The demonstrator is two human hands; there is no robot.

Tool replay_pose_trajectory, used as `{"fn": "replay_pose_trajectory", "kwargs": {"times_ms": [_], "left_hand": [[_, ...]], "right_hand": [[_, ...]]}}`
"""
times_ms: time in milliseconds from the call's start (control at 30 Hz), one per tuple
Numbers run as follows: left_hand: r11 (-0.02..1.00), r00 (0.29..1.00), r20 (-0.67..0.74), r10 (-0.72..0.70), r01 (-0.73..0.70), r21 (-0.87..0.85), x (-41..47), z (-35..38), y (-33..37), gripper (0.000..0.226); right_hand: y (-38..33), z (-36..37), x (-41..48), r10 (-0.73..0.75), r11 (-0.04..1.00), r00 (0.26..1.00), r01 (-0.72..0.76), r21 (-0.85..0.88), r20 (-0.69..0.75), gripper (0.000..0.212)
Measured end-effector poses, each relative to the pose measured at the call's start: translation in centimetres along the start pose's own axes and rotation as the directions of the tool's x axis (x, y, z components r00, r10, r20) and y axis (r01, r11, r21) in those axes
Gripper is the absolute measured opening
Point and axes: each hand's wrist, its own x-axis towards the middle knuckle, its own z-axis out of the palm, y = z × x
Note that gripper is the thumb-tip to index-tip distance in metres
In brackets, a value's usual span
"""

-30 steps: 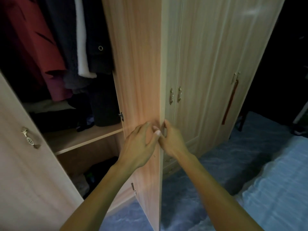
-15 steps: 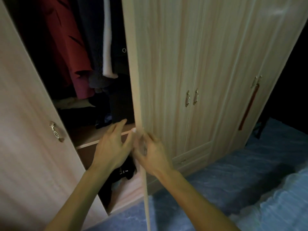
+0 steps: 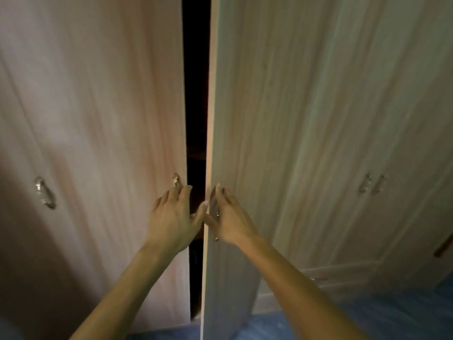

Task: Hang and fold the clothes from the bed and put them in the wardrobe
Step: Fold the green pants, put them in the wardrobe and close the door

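Wardrobe (image 3: 318, 119) doors' edges narrowly apart, left hand (image 3: 172, 219) and right hand (image 3: 230, 222) flat beside gap.

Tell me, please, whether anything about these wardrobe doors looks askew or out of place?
Only that the two doors are not yet shut: a dark gap remains between the left door and right door. The left hand and right hand press flat on them. Nothing looks damaged.

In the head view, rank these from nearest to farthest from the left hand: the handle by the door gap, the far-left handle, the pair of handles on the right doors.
From the left hand:
1. Handle by the gap, just above the fingertips.
2. Far-left handle, on the left-hand door.
3. Pair of handles, far right, past the right hand.
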Motion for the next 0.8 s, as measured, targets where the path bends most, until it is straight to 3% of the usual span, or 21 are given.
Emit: {"fn": "replay_pose_trajectory", "kwargs": {"times_ms": [133,333,533,800], "left_hand": [[1.000,0.999,0.035,0.027,-0.028,0.014,2.6,1.1,-4.8,0.065],[0.993,0.994,0.076,0.072,-0.064,-0.098,5.9,2.8,-9.5,0.039],[0.994,0.978,0.179,0.107,-0.099,-0.052,9.5,5.3,-11.5,0.052],[0.989,0.980,0.156,0.127,-0.113,-0.095,12.0,5.8,-13.4,0.040]], "right_hand": [[-1.1,2.3,5.2,0.046,0.999,0.999,-0.046,-0.019,0.010,0.088],[-2.8,5.1,10.2,0.147,0.988,0.988,-0.144,0.052,-0.047,0.092],[-3.4,5.6,14.4,0.216,0.976,0.975,-0.213,0.054,-0.053,0.088],[-3.3,6.5,19.4,0.275,0.961,0.958,-0.275,0.004,-0.076,0.085]]}}
